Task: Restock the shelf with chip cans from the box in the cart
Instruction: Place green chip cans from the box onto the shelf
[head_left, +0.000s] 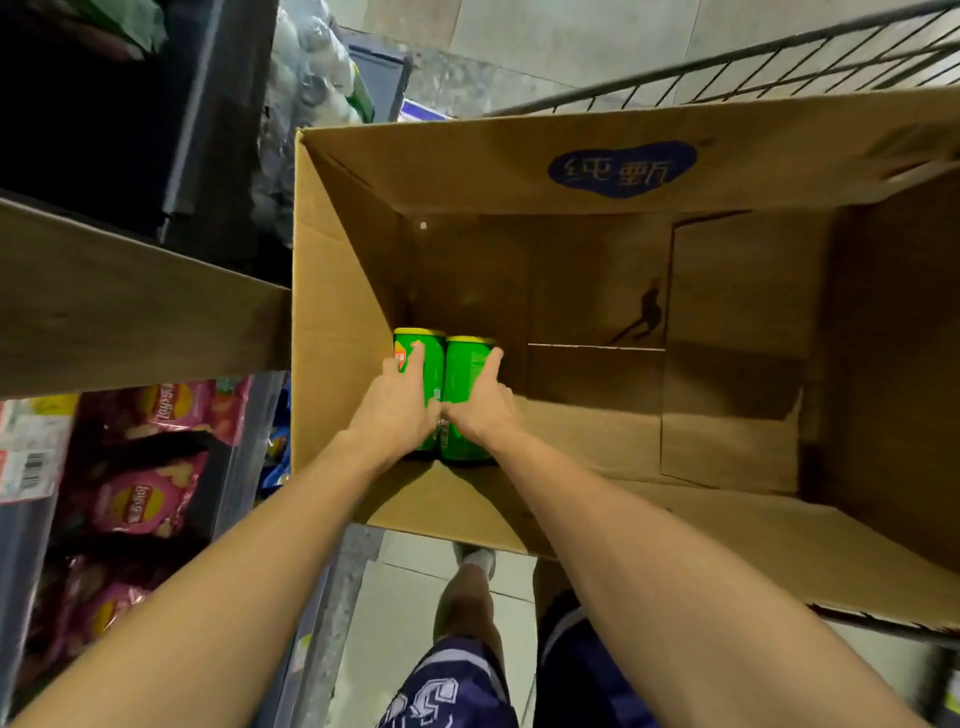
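From the head camera I looked straight down into the open cardboard box (597, 171), which sat in the wire cart (753, 67) just right of the shelf (130, 301). Both my arms reached into the box's near left corner. Two green chip cans stood there upright and touching each other, against the left wall. My left hand (397, 410) was curled round the left chip can (421, 358), fingers wrapped over its side with one fingertip lying near the top rim. My right hand (480, 410) gripped the right chip can (465, 374) the same way, thumb side toward the other hand, forefinger stretched up along the can's right edge. The two hands nearly met between the cans. I could not tell whether the cans were resting on the box floor or lifted off it. The rest of the box floor showed only bare cardboard flaps. Below the shelf board, pink chip bags (140, 499) lay in a lower tier.
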